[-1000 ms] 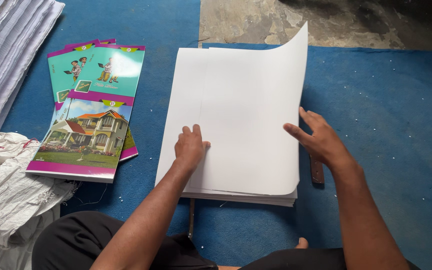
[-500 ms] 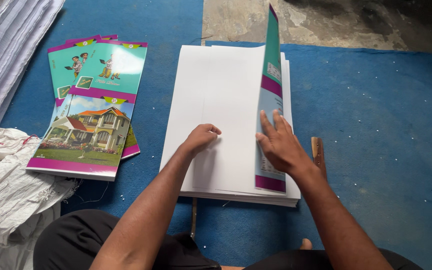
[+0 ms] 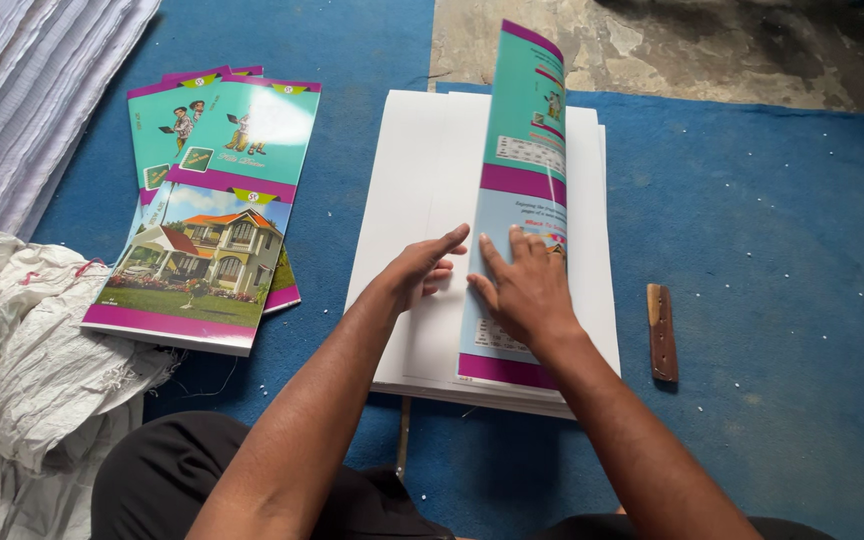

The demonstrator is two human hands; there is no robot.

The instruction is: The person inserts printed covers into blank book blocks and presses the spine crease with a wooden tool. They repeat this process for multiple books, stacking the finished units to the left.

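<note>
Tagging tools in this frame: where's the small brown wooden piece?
Head view: the brown wooden piece lies on the blue mat, right of the white sheet stack, beyond the right hand.

Head camera – looks steeply down, close.

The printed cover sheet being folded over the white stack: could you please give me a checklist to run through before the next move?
1. Left hand flat on the white stack, beside the fold: ok.
2. Right hand pressing the printed cover sheet near its lower part: ok.
3. Cover fully laid flat: not ok, its upper part stands curled up.
4. Cover edge square with the stack: cannot tell, hands hide the fold.
5. Wooden tool apart from the stack, on the blue mat: ok.
6. Finished books lie clear to the left: ok.
</note>
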